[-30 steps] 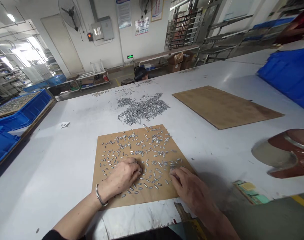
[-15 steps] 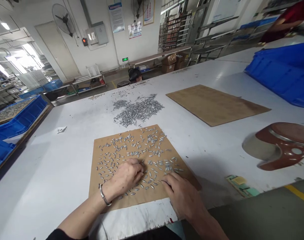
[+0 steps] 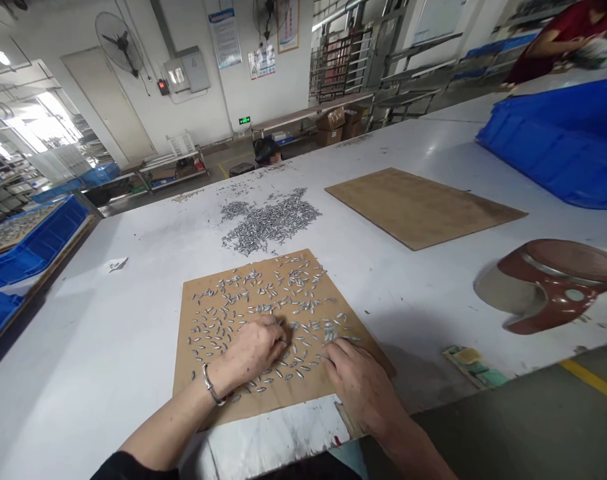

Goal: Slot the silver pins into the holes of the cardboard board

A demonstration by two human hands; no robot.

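Note:
A brown square board lies before me on the white table, covered with many small silver spindle-shaped metal pieces. My left hand, with a bracelet at the wrist, rests over the middle of the board. Its fingers are curled closed, and anything between them is hidden. Near the board's right edge, my right hand has its thumb and fingers drawn together among the pieces; I cannot make out what is in them. Beyond the board's far edge is a loose pile of the same metal pieces.
A second brown board lies to the right, beyond a red-brown stool-like object. Blue crates stand at the right and left. A green-and-yellow item sits near the front edge. A person in red works far right.
The view has shifted slightly, so the surroundings sit a little further left. Both hands stay in nearly the same places over the board, with fingers still closed.

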